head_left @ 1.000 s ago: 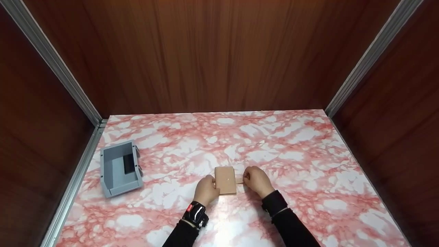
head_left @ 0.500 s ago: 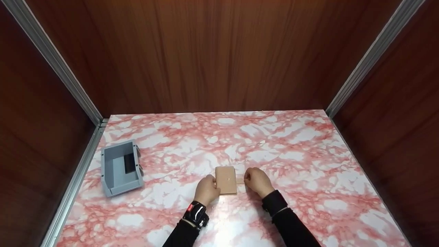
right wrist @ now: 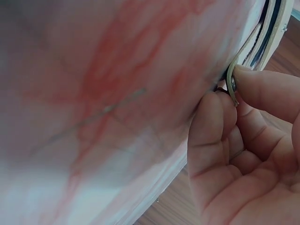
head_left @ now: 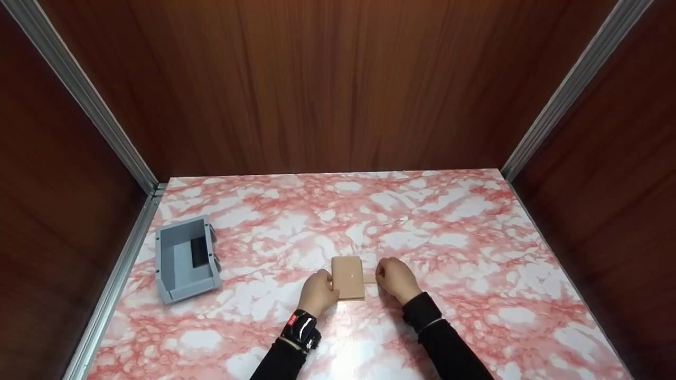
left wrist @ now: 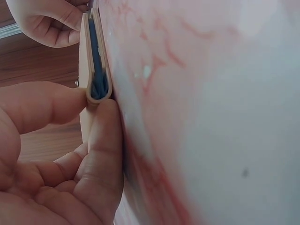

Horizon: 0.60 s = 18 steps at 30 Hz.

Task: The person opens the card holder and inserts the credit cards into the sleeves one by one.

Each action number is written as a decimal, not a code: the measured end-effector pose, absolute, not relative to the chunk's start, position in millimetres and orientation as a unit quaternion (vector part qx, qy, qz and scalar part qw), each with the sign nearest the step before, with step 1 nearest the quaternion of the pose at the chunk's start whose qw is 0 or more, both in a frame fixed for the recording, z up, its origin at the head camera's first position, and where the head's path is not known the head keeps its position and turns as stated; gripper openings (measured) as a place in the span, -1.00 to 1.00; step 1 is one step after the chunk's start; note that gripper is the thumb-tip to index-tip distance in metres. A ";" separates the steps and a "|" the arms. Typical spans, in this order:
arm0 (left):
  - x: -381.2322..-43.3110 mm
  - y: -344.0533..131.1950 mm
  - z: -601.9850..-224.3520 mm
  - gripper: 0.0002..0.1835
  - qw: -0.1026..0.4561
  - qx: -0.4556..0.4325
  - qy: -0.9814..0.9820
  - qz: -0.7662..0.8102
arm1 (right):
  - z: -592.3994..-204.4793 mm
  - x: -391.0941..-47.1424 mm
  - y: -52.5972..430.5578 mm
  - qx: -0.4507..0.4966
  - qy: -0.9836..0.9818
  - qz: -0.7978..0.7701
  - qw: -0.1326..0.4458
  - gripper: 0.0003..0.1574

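A tan folded card wallet [head_left: 346, 285] lies on the table between the two hands, a small metal snap stud [head_left: 352, 275] on its upper face. My left hand [head_left: 318, 292] pinches its folded edge, thumb above and fingers beneath. The left wrist view shows dark blue inner leaves [left wrist: 97, 70] between the wallet's tan covers. From the right side sticks out a short closure strap [head_left: 370, 278], pulled out flat. My right hand [head_left: 399, 279] pinches the strap's end between thumb and fingers, right at its metal snap [right wrist: 233, 84].
A grey plastic bin [head_left: 179, 289] with a black patch inside stands at the left of the red-and-white marbled table [head_left: 454, 327]. Brown wood-grain panels [head_left: 338, 89] rise at the back and both sides, with metal rails [head_left: 560, 89] along the corners.
Over the last second the right hand has shifted very slightly right and the strap shows a little longer. The left hand and the wallet stay practically in place.
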<state>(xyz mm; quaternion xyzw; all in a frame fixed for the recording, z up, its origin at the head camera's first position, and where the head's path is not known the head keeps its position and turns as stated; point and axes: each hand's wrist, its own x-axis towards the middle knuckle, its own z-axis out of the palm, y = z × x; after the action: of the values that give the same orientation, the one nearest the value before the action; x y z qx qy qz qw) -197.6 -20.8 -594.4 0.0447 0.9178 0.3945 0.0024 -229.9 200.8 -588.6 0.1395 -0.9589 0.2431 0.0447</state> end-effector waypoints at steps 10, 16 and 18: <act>-200.9 -17.2 -584.0 -0.73 -0.006 0.036 0.927 0.373 | -588.7 -230.8 199.5 0.152 -0.959 0.234 0.040 -0.92; -206.4 -5.3 -570.4 -0.66 -0.050 0.045 0.933 0.353 | -587.2 -230.7 199.7 0.158 -0.960 0.228 0.045 -0.97; -206.9 1.1 -567.6 -0.69 -0.067 0.070 0.936 0.337 | -588.1 -230.6 199.8 0.157 -0.960 0.225 0.051 -0.92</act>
<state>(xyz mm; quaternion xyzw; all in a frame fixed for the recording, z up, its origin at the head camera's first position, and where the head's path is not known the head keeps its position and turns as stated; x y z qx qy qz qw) -206.9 1.1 -567.6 0.0702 0.9364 0.3372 -0.0671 -230.6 199.8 -588.1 0.1569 -0.9603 0.2250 0.0508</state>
